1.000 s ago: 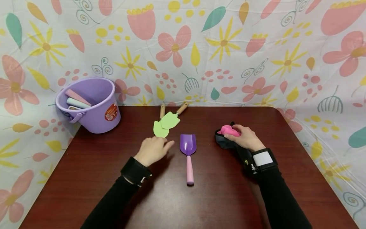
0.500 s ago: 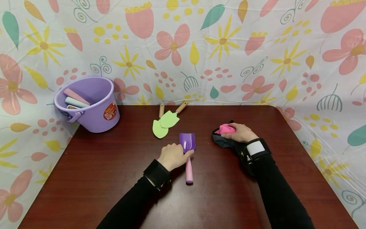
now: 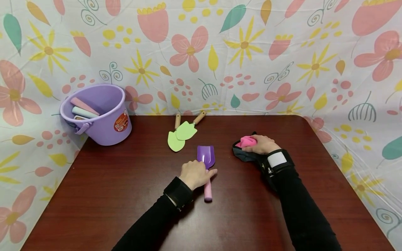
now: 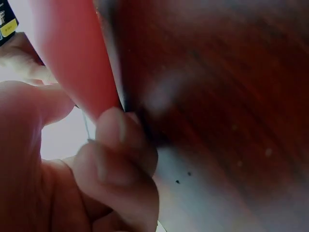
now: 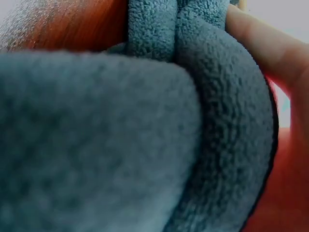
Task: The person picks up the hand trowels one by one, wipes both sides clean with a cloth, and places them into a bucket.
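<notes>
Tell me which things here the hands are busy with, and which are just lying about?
In hand:
- scoop, gripped at its pink handle by the left hand
- cloth, pink and grey, under the right hand

Lying about:
- two green trowels
- bucket with things inside
- table

Head view bright, sharp; wrist views blurry.

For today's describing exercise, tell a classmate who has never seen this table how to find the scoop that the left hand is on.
Start at the dark wooden table and find its middle, just in front of two green trowels. There lies the purple scoop, its pink handle pointing toward the person, with the left hand curled round that handle. Unlike its neighbours, its blade is purple and squared, not green and pointed.
</notes>
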The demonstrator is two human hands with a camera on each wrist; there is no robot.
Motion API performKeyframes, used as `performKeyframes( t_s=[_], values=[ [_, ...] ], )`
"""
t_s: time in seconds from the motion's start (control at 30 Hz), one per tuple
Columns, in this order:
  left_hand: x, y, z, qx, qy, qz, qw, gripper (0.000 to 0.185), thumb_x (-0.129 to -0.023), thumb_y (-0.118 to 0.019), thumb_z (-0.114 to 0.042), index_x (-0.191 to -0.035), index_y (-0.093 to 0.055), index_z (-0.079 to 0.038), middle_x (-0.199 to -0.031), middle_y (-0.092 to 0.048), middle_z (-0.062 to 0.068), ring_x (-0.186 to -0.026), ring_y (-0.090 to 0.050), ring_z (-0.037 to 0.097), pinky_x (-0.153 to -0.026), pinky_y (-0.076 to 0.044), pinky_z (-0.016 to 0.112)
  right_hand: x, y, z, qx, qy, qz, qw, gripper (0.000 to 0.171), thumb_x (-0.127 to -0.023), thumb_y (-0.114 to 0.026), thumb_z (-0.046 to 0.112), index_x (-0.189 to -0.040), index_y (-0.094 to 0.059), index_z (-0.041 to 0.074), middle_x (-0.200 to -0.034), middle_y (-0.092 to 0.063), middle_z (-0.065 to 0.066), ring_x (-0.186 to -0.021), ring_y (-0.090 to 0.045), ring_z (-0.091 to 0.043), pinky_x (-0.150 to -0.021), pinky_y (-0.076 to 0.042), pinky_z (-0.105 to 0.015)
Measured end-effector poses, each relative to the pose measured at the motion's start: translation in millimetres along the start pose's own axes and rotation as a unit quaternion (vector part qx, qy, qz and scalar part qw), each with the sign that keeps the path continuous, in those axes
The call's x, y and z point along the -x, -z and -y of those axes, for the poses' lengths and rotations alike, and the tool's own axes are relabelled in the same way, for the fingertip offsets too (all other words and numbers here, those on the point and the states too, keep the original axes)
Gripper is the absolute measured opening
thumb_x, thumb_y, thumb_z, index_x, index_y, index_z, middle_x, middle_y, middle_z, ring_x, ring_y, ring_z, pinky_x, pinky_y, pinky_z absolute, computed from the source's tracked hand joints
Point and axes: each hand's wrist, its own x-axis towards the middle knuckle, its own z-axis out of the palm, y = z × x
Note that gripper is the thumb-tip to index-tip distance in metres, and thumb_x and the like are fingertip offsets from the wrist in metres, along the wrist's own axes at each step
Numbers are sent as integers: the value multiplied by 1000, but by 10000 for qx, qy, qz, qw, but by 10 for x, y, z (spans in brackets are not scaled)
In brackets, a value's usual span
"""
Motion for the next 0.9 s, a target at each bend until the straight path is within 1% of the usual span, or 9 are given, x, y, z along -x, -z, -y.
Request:
performKeyframes(
  t_s=[0.07, 0.2, 0.27, 0.33, 0.4, 0.5, 0.6, 0.73, 0.9],
  values=[
    [-4, -6, 2, -17, -28, -28, 10000, 57, -89, -56, -63, -54, -54, -18, -66, -57, 3, -67, -61, 24, -55, -45, 39, -28, -12, 13, 53, -36, 60, 10000, 79, -89, -65, 46, -142, -40, -6, -133, -46, -34, -117, -42, -53, -97, -27, -67],
    [-8, -3, 9, -118, -98, -120, 9998, 50, -90, -60, -55, -55, -53, -19, -69, -60, 5, -71, -64, 27, -56, -46, 41, -71, -32, 46, 181, -190, 123, 9996, 75, -89, -66, 42, -142, -40, -4, -129, -50, -32, -111, -46, -49, -93, -32, -61],
    [-9, -3, 14, -149, -119, -143, 9997, 47, -90, -61, -51, -56, -54, -19, -71, -62, 6, -71, -65, 29, -56, -47, 41, -79, -41, 59, 164, -271, 149, 9994, 73, -89, -66, 40, -142, -41, -3, -127, -51, -31, -108, -47, -46, -91, -33, -58],
    [-9, 0, 19, -142, -136, -156, 9997, 44, -90, -61, -48, -57, -55, -19, -72, -63, 7, -71, -65, 29, -55, -47, 42, -82, -56, 65, 115, -316, 153, 9993, 71, -89, -67, 38, -142, -41, -2, -128, -51, -30, -107, -47, -46, -92, -33, -59],
    [-7, 5, 27, -102, -127, -139, 9998, 43, -91, -61, -45, -58, -55, -19, -70, -62, 6, -69, -64, 28, -55, -47, 42, -78, -70, 67, 45, -319, 155, 9994, 70, -89, -67, 37, -141, -41, -2, -127, -51, -30, -106, -48, -46, -92, -35, -58],
    [-7, 8, 45, -40, -114, -157, 9998, 41, -91, -61, -42, -59, -55, -18, -70, -61, 6, -69, -64, 28, -55, -47, 42, -55, -94, 74, -22, -231, 135, 9996, 69, -88, -67, 34, -141, -42, -1, -127, -51, -29, -105, -49, -45, -91, -38, -58],
    [-6, 17, 69, 16, -120, -237, 9996, 39, -90, -61, -40, -60, -55, -17, -70, -60, 6, -69, -63, 28, -55, -47, 42, -15, -116, 86, -120, -88, 73, 9999, 65, -87, -69, 31, -138, -45, -1, -123, -54, -27, -102, -51, -42, -88, -41, -54],
    [-9, 58, 110, 57, -151, -330, 9993, 39, -90, -63, -40, -60, -55, -17, -69, -59, 6, -68, -63, 28, -56, -48, 42, 33, -150, 84, -202, 193, -172, 9995, 57, -84, -71, 24, -130, -51, -2, -118, -57, -24, -97, -54, -38, -86, -44, -51],
    [-23, 147, 170, 227, -98, -236, 9994, 40, -91, -62, -42, -63, -56, -16, -66, -55, 3, -64, -59, 23, -58, -48, 41, 86, -197, 54, -420, 357, -453, 9975, 53, -83, -73, 18, -128, -54, -1, -115, -59, -24, -94, -55, -37, -83, -45, -49]
  ],
)
